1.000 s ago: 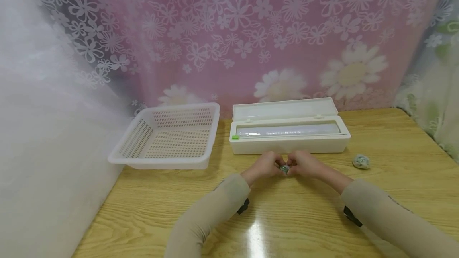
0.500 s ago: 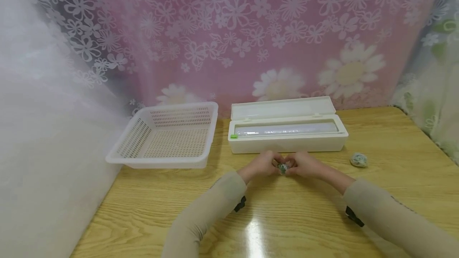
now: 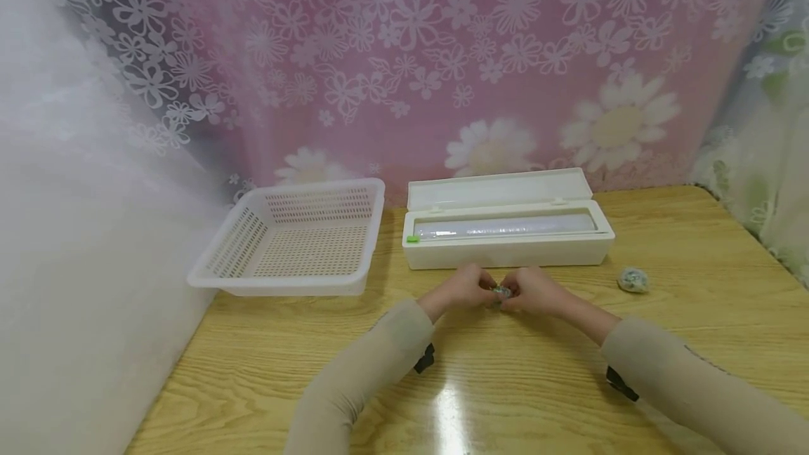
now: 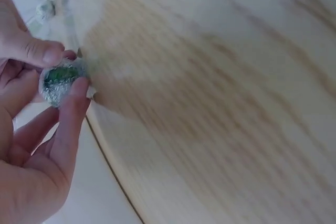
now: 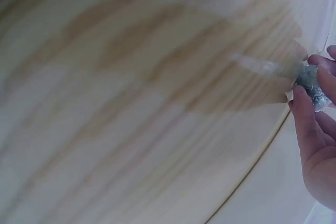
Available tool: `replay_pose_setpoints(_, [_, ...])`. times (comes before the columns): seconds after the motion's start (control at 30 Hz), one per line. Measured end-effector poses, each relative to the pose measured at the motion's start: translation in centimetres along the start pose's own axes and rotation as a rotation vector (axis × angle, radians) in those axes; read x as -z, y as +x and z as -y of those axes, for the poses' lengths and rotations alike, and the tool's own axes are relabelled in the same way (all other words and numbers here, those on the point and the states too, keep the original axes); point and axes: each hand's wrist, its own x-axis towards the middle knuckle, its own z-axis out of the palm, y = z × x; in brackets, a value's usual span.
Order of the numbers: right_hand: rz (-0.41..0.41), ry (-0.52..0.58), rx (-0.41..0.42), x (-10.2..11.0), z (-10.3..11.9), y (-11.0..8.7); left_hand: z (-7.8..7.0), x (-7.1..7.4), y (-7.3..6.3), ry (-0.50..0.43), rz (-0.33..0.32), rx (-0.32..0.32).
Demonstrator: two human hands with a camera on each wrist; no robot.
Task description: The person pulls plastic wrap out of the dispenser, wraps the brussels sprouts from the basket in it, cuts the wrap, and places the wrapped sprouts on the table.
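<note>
A small lump wrapped in clear film (image 3: 502, 293), green and silvery, is between both hands in front of the long white box. My left hand (image 3: 466, 287) pinches it from the left with thumb and fingers. From the other side my right hand (image 3: 534, 291) pinches it too. The left wrist view shows the wrapped lump (image 4: 62, 81) as roundish and crinkled, green showing through near its top. Fingertips of both hands cover parts of it, also in the right wrist view, where the lump (image 5: 312, 85) sits at the right edge. What is inside the film I cannot tell.
Behind the hands stands the white cling film box (image 3: 505, 254), its lid (image 3: 499, 189) raised and a roll of film (image 3: 505, 226) inside. A green slider (image 3: 413, 239) sits at its left end. A white perforated basket (image 3: 363, 279) stands left, another wrapped lump (image 3: 633, 279) right.
Both hands stay in nearly the same place. The fingers shift around the lump, and it turns slightly between them. The basket, box and other lump have not moved.
</note>
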Motion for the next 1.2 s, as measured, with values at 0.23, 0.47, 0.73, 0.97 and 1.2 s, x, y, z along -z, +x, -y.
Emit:
replay_pose_setpoints(0.23, [-0.017, -0.055, 0.052, -0.1, 0.3, 0.0, -0.4, -0.4, 0.1, 0.117, -0.057, -0.019])
replay_pose_setpoints(0.47, [-0.040, -0.073, 0.039, -0.2, 0.4, 0.0, -0.6, -0.5, 0.2, 0.162, -0.058, -0.018])
replay_pose_setpoints(0.73, [0.025, 0.068, 0.038, 0.4, -0.3, -0.2, 0.7, -0.5, 0.4, -0.057, -0.033, 0.004])
replay_pose_setpoints(0.97, [0.040, 0.219, -0.071, 0.7, -0.5, 0.0, 0.3, -0.4, -0.2, -0.141, -0.017, 0.018])
replay_pose_setpoints(1.2, [0.078, 0.325, -0.118, 0.5, -0.5, -0.1, 0.2, -0.7, -0.6, -0.087, -0.070, -0.010])
